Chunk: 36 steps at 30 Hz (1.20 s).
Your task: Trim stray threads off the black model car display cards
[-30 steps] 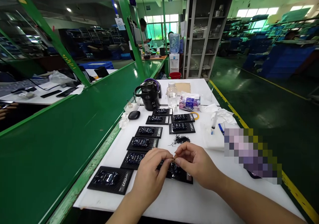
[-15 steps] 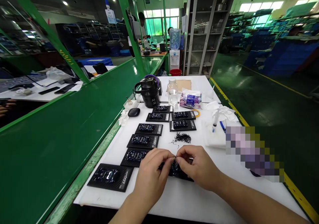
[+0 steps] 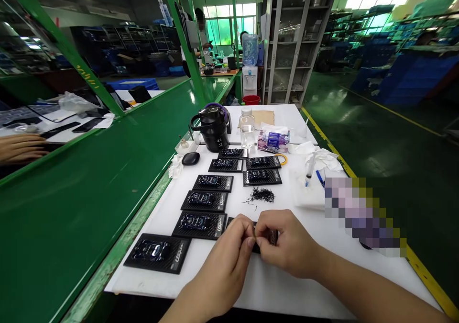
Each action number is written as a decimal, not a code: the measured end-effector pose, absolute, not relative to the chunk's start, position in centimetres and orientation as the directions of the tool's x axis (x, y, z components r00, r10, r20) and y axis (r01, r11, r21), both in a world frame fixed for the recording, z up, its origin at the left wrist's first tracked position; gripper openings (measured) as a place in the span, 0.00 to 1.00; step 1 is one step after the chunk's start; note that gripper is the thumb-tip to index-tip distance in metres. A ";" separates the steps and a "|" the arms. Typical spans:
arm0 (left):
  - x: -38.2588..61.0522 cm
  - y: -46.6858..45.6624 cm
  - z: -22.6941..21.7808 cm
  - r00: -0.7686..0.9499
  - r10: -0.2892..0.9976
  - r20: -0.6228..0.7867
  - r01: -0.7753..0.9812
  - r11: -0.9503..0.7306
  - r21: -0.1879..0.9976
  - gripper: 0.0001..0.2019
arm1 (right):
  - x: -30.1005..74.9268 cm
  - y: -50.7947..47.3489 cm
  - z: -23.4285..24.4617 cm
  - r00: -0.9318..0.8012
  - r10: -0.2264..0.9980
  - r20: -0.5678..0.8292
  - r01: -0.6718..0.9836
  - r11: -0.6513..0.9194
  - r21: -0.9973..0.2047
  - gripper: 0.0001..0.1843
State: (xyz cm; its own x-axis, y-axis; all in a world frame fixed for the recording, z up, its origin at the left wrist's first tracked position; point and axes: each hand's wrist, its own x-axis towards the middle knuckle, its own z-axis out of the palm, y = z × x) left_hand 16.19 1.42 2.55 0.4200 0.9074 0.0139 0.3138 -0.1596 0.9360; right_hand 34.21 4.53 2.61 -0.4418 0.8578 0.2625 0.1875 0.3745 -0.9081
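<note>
My left hand and my right hand meet fingertip to fingertip near the front of the white table, both pinched on something tiny that I cannot make out. They hover over a black card, mostly hidden beneath them. Several more black carbon-pattern cards, such as one at the front left and one behind it, lie in rows on the table. A small pile of thin black pieces sits just beyond my hands.
At the table's back stand a black kettle, a clear bottle, a tissue pack and a syringe on white wipes. A green conveyor runs along the left. Another person's hand rests at far left.
My pinched hands have drawn slightly closer to me and lower over the card. The view tilted, and the other person's hand at far left has come further into view.
</note>
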 end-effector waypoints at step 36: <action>17.2 0.6 -1.4 0.239 0.810 0.535 0.725 -0.516 0.457 0.06 | 38.2 0.3 -1.0 -0.586 0.771 0.250 0.608 0.622 -0.493 0.28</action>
State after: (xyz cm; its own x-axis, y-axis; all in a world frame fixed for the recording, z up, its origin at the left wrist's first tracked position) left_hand 17.16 0.62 -1.39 0.2388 0.8103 0.5351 0.7246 -0.5156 0.4574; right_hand 38.16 0.28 -1.02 -0.5864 0.7705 0.2499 0.6079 0.6225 -0.4929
